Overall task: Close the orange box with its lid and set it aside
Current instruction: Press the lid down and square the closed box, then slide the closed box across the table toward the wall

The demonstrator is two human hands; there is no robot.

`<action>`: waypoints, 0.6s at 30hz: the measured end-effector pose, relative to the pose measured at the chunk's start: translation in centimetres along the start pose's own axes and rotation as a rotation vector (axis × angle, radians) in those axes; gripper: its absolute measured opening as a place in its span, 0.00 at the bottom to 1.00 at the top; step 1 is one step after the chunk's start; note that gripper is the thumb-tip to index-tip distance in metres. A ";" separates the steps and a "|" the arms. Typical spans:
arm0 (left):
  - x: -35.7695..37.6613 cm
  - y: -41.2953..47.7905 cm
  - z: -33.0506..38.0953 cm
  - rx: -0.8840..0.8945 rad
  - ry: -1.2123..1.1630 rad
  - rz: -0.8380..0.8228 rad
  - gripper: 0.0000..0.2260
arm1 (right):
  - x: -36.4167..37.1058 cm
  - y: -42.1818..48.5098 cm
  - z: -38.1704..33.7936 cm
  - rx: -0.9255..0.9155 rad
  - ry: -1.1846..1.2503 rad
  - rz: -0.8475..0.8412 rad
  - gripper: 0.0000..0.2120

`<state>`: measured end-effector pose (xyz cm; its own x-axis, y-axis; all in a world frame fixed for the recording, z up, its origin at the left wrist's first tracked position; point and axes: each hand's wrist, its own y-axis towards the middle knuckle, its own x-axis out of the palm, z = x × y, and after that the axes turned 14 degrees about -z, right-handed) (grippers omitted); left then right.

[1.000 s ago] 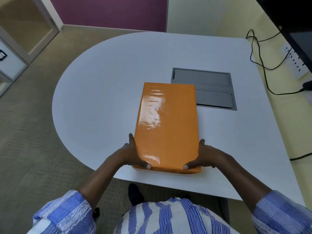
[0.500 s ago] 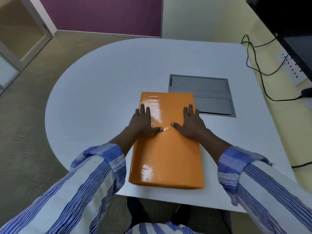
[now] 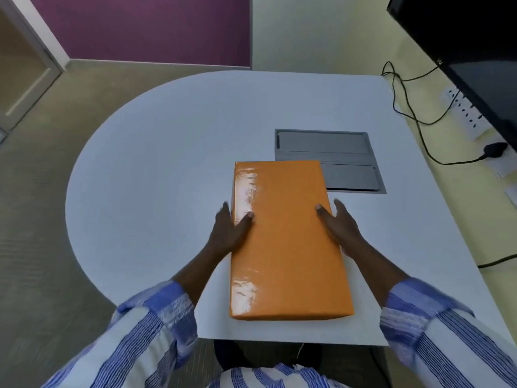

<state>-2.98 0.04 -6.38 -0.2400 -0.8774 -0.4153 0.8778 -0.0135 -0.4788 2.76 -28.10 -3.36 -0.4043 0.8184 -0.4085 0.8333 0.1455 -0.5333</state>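
Note:
The glossy orange box [image 3: 288, 236] lies flat on the white table [image 3: 156, 175] near its front edge, with its lid on top and covering it fully. My left hand [image 3: 229, 228] is at the box's left long side, thumb resting on the lid and fingers down along the side. My right hand [image 3: 340, 225] is at the right long side in the same way, thumb on the lid. Both hands clasp the box between them at about mid-length.
A grey metal cable hatch [image 3: 330, 161] is set into the table just behind and right of the box. Black cables [image 3: 414, 113] and a white power strip [image 3: 470, 113] lie on the right. A dark monitor [image 3: 461, 40] stands at the top right.
My hands slid from lying flat on top of the lid outward to the box's two long sides. A second ago they held the box's near end.

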 end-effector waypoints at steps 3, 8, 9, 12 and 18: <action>1.0 -1.8 -2.8 -0.121 -0.442 -0.140 0.38 | 1.2 -1.6 2.6 0.166 0.158 -0.099 0.40; 2.1 -2.6 -4.7 -0.004 -1.043 -0.431 0.34 | 2.3 -2.9 2.1 0.174 0.264 -0.149 0.37; 2.1 -2.7 -4.8 0.007 -1.118 -0.478 0.35 | 2.5 -3.0 1.8 0.178 0.275 -0.148 0.37; 1.7 -2.6 -4.9 0.007 -1.215 -0.528 0.35 | 3.3 -3.3 1.1 0.189 0.304 -0.151 0.36; -0.4 -2.6 -6.0 -0.010 -1.122 -0.515 0.31 | 4.9 -3.5 0.2 0.184 0.313 -0.144 0.35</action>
<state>-7.66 3.27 -9.62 -0.0640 -0.6967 0.7145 0.7820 -0.4798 -0.3978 -2.24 -24.67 -3.63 -0.3534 0.9312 -0.0889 0.6837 0.1923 -0.7039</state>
